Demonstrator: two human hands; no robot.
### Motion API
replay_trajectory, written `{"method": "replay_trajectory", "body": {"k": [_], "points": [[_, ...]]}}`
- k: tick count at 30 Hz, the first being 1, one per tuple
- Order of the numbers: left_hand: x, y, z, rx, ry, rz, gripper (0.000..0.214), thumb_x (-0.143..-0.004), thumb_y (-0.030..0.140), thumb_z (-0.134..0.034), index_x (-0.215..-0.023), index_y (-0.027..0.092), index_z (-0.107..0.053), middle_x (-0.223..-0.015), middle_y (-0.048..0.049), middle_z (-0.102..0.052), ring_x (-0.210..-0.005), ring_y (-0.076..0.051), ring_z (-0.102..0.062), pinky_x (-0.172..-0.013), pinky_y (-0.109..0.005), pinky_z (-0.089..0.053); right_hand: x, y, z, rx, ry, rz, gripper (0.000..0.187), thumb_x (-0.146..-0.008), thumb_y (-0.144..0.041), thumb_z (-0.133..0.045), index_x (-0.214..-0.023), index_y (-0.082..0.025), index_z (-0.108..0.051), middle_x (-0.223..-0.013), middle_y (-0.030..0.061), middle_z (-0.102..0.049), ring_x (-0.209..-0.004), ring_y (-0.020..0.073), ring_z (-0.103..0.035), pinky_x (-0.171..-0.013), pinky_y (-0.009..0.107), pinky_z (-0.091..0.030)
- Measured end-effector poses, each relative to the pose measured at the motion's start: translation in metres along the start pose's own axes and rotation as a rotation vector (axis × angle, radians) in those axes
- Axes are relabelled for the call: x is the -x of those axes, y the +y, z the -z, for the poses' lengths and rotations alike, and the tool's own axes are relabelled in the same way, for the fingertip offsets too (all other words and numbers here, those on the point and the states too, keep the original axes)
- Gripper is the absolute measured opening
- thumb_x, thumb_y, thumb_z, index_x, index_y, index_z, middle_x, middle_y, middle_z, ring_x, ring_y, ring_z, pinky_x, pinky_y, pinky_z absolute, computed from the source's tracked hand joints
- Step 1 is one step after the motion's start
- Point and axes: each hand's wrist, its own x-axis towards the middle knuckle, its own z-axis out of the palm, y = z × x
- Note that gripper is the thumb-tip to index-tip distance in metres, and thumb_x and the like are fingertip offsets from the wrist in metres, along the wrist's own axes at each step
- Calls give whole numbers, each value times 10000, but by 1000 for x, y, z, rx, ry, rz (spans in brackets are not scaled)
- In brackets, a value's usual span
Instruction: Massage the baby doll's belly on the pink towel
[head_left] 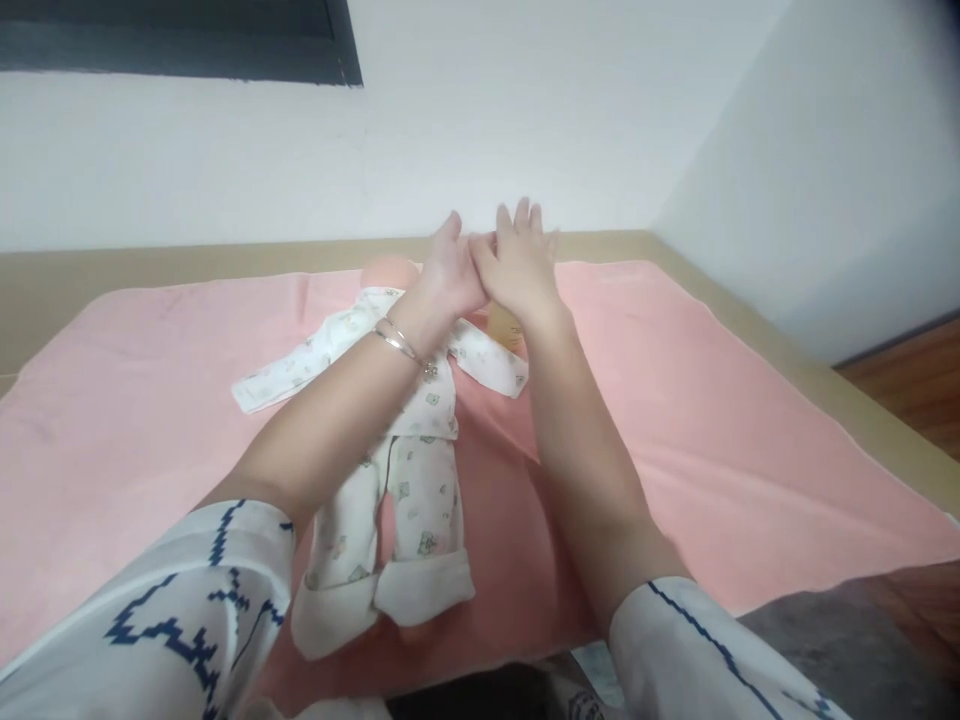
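Note:
My left hand point(456, 272) and my right hand point(519, 262) meet in the air above the far part of the pink cloth. The right hand is palm down with its fingers spread, crossing over the left. The left thumb points up; most of its fingers are hidden behind the right hand. No object shows in either hand. Beneath my left forearm lies a baby doll point(388, 272) in a white printed top point(431, 405) and trousers point(424, 500) with turned-up cuffs; its face is hidden. A yellow object point(504, 328) with dark marks is partly covered by my right wrist.
A pink cloth point(675, 420) is spread over a beige surface point(600, 245), slightly creased near the middle. White walls point(487, 120) stand behind and to the right. A dark frame point(187, 40) hangs at upper left; wooden flooring point(915, 390) shows at right.

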Motion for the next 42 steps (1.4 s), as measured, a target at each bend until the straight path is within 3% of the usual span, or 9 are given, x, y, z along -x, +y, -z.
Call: {"method": "replay_trajectory", "body": {"k": [5,11,18,24,26,30,35,39,42], "points": [[28,9,1,223,-106,110,702,-1028,596,-193,-1441,133,-521,-1316,-166,-678,-1386,-376,-562,-1129,-522,-489,4,-1,-16,103,10,-17,649,-1055,-463,-242,-1463,-39,-514,-1646,239,-363,-1585,398,-229,-1277,677,-69],[61,12,30,260,4,147,610,-1025,507,-240,-1458,168,-506,-1335,-174,-679,-1331,-309,-627,-1098,-461,-532,13,-6,-22,165,89,4,576,-1051,-380,-268,-1279,-46,-678,-1523,218,-545,-1534,389,-341,-1298,605,-113],[116,28,70,-43,40,-82,555,-999,480,-306,-1407,221,-577,-1399,-137,-662,-1404,-310,-572,-1125,-499,-521,16,-11,-29,162,187,-13,449,-961,-224,-292,-964,-158,-736,-1250,163,-716,-1298,335,-560,-1274,651,-132],[187,78,57,-119,75,-214,534,-1060,387,-210,-1375,147,-567,-1313,-95,-699,-1390,-285,-581,-1119,-437,-498,15,-18,-36,186,252,-120,381,-881,-185,-347,-897,-171,-728,-1044,166,-743,-1168,347,-604,-1227,719,-159],[213,92,50,-93,94,-338,570,-1081,374,-160,-1438,68,-482,-1312,-108,-695,-1420,-258,-542,-1120,-388,-461,14,-18,-38,188,246,-136,386,-889,-205,-371,-989,-154,-740,-1064,184,-741,-1197,358,-598,-1219,719,-175],[238,106,54,-155,52,-358,497,-1073,433,-247,-1488,235,-435,-1415,-20,-655,-1541,-252,-385,-1194,-348,-425,13,-14,-37,177,194,-156,423,-891,-243,-408,-1148,-133,-725,-1216,191,-715,-1296,369,-557,-1225,720,-167],[230,103,59,-88,149,-360,442,-1052,376,-269,-1396,215,-497,-1398,-19,-657,-1493,-218,-466,-1181,-354,-429,10,-15,-31,110,109,-218,485,-861,-320,-512,-1293,-159,-665,-1590,180,-463,-1492,430,-361,-1220,719,-213],[223,102,56,-120,127,-330,458,-1043,373,-279,-1407,189,-486,-1376,-55,-658,-1491,-272,-462,-1212,-445,-365,15,-33,-19,51,90,-281,583,-864,-348,-564,-1419,-168,-568,-1703,181,-247,-1583,489,-132,-1218,755,-177],[219,105,60,-182,125,-348,489,-1028,371,-269,-1448,237,-482,-1432,-43,-613,-1548,-322,-351,-1201,-498,-346,33,-62,-8,-7,99,-140,592,-926,-387,-498,-1495,-225,-477,-1725,129,-196,-1603,456,-86,-1225,731,-228]]}}
